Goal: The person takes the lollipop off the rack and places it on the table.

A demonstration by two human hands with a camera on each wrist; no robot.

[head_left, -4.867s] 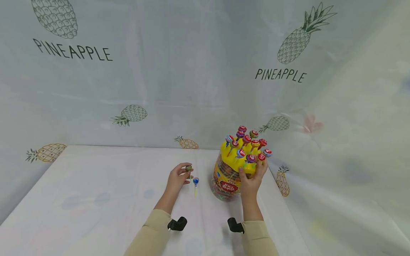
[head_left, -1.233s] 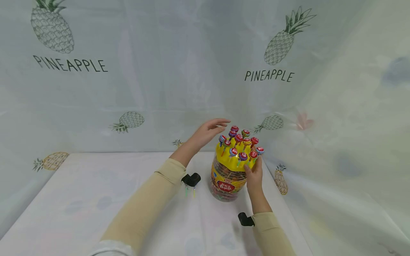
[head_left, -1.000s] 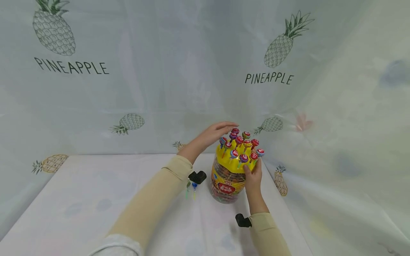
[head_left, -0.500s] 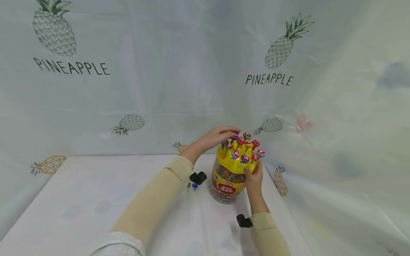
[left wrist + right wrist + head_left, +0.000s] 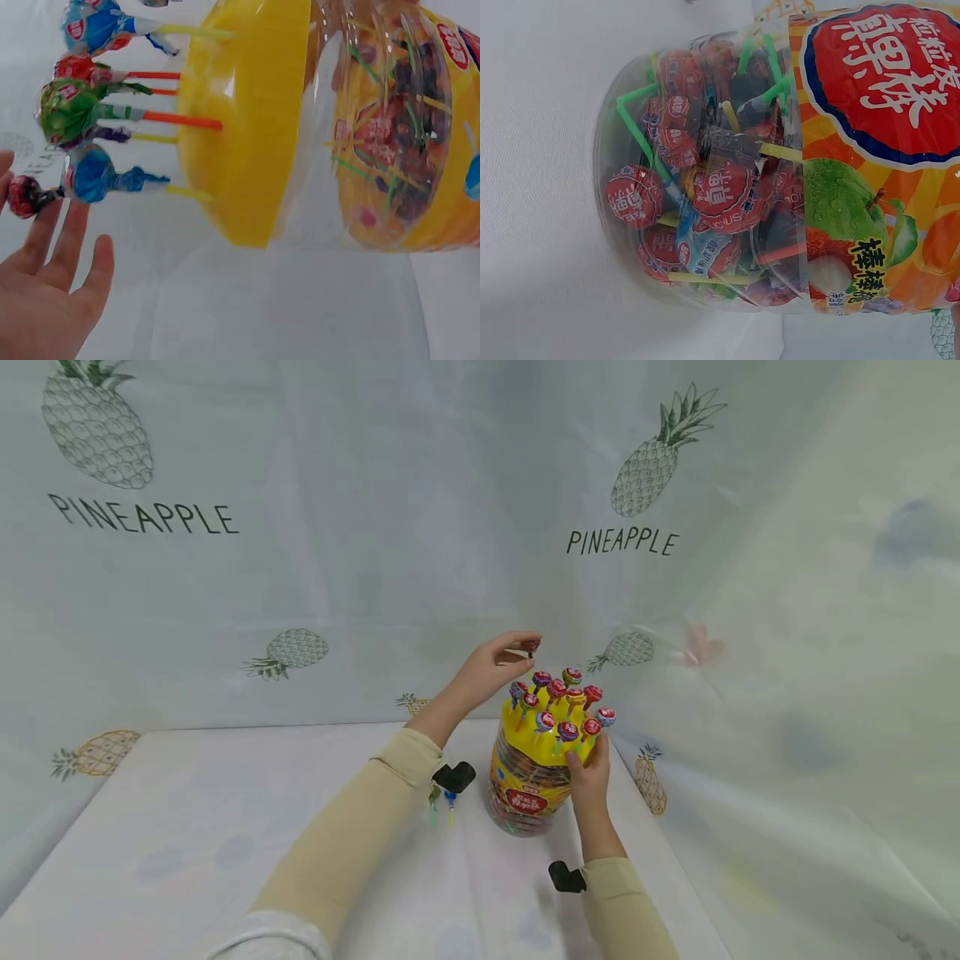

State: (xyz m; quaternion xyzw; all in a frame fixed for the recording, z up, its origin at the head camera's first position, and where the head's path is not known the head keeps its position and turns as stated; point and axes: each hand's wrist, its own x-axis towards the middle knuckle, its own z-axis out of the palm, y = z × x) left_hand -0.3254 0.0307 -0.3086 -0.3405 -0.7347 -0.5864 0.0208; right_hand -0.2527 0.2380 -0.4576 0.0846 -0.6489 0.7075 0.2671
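Note:
My left hand [image 5: 486, 678] pinches a dark red lollipop [image 5: 531, 646] by its wrapped head, just above the back left of the jar. The left wrist view shows that lollipop [image 5: 26, 196] beside the fingertips, with its stick hardly visible. A clear plastic jar [image 5: 525, 781] stands upright on the table, packed with more lollipops. Several lollipops [image 5: 567, 731] stick up from its yellow lid [image 5: 534, 745]. My right hand [image 5: 592, 777] holds the lid's right side, thumb in front and the other fingers mostly hidden behind. The right wrist view shows wrapped lollipops [image 5: 727, 195] through the jar wall.
Left of the jar, a green lollipop [image 5: 434, 795] and a blue lollipop [image 5: 451, 797] lie side by side on the white-covered table [image 5: 247, 810], partly below my left wrist's camera [image 5: 454, 777]. A pineapple-print curtain [image 5: 420, 527] hangs behind the table.
The green lollipop has gone from my left hand onto the table beside the blue one. My left hand then reached over the lid and lifted a red lollipop from its back. The right hand keeps holding.

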